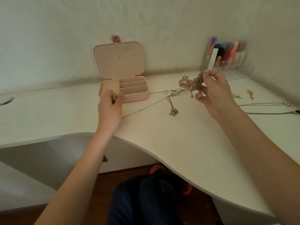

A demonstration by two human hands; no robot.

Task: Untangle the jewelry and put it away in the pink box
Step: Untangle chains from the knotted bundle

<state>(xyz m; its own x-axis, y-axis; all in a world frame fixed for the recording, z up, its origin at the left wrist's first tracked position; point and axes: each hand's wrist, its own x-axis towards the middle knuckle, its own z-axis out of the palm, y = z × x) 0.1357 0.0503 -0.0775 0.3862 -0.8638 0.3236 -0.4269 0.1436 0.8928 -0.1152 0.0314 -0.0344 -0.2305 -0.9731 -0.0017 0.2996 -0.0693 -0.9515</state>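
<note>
One open pink box (124, 88) on the desk (162, 135); left hand (111, 104) before it pinches a small ring (115, 96), right hand (214, 90) grips one jewelry tangle (197, 82) right of the box, two chains (266, 108) farther right.

right hand (212, 91) pinching tangled jewelry (197, 83), pink box (128, 88) open

A white desk (170, 143) with a curved near edge is occupying most of the view. At its far right, against the pale wall (65, 38), a clear organizer (227, 64) is standing, holding upright tubes in purple, white, orange and pink. A round cutout (5, 100) is showing at the desk's far left edge. Wooden flooring (103, 189) is showing beneath the desk.
</note>
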